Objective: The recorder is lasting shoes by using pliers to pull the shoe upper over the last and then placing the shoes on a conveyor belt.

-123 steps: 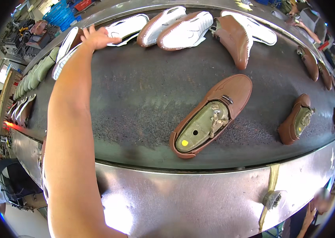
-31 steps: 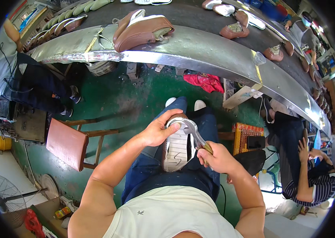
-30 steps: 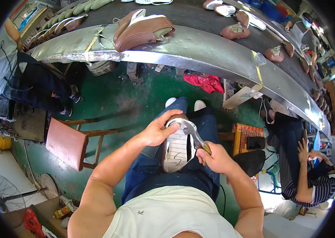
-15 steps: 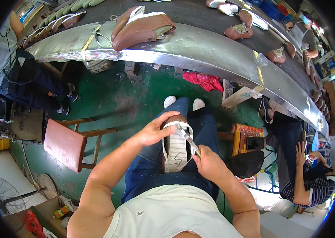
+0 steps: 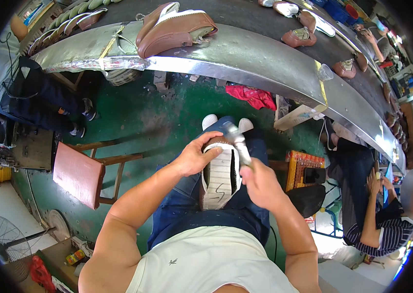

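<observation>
A shoe (image 5: 218, 171) lies sole-up across my lap, its brown toe pointing away from me. Its pale insole board carries lines and a dark pen mark near the heel. Around the toe end, my left hand (image 5: 197, 155) is closed, with the thumb on the white rim and the fingers over the brown toe. My right hand (image 5: 261, 184) grips the handle end of a hammer-like metal tool (image 5: 241, 149). Motion blurs this tool, so its exact kind is unclear. Its head is raised above and beyond the toe's right side, apart from the shoe.
A metal-edged workbench (image 5: 245, 61) curves across the far side, carrying brown shoes (image 5: 179, 31). A pink-topped stool (image 5: 78, 174) stands at left; a red cloth (image 5: 251, 97) lies under the bench. One person (image 5: 45, 93) stands at far left; another (image 5: 377, 215) sits at right, beside a phone (image 5: 314, 176).
My right hand has lifted the metal tool up and away from the toe, where it was over the sole's edge. My left hand still holds the shoe, thumb shifted slightly.
</observation>
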`<action>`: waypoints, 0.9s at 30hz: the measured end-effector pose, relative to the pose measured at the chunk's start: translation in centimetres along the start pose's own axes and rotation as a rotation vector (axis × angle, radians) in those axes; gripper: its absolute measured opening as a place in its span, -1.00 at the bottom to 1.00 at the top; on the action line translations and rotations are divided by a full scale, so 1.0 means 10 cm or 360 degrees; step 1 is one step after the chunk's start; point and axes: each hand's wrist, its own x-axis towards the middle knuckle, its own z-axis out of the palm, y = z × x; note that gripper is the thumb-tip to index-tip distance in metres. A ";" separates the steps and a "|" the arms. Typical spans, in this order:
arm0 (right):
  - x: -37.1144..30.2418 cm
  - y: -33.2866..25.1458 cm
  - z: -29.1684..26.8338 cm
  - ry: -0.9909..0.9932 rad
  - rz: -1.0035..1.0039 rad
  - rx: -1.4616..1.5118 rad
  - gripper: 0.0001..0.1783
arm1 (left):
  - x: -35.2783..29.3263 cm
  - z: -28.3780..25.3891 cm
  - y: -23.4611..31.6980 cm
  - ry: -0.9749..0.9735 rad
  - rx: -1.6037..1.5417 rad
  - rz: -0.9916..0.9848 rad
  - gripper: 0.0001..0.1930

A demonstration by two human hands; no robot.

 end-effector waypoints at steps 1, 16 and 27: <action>0.14 0.07 0.03 -0.0364 0.0196 -0.0281 -0.61 | 0.01 -0.03 0.00 -0.0060 0.0047 -0.0043 -0.46; -0.43 0.92 0.86 0.0022 0.0682 0.0802 -0.74 | -0.63 0.44 -0.42 0.0458 -0.0166 -0.0396 -0.28; -1.01 1.07 0.09 0.0044 0.0730 0.0147 -0.58 | -0.34 0.56 -0.40 -0.0508 0.0292 -0.0317 -0.02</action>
